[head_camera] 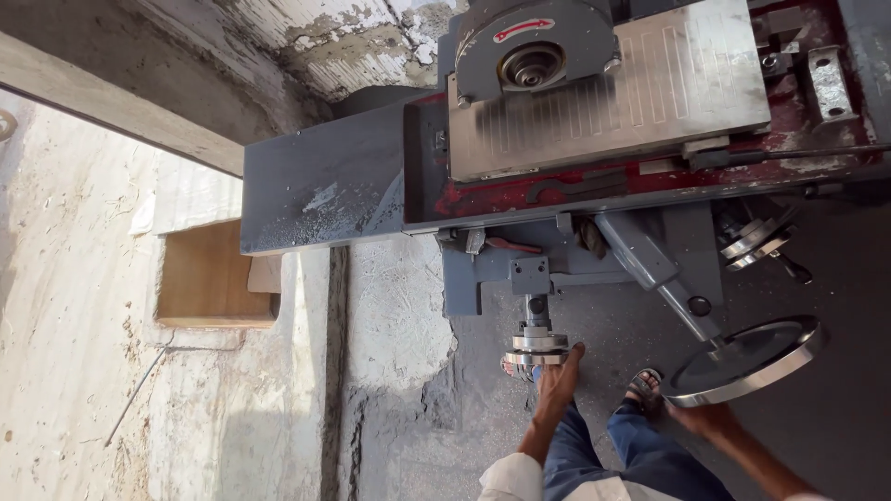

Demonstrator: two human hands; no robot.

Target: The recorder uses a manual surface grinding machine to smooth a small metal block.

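Head view, left hand (557,380) on small handwheel (535,345)

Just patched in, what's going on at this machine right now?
A person stands at a grey surface grinder. Their left hand rests on the small handwheel at the front; their right hand is at the rim of the large handwheel. The ribbed steel table under the grinding wheel shows no workpiece.

The person wears blue jeans (640,459), white rolled sleeves (510,480) and dark strapped sandals (644,384).
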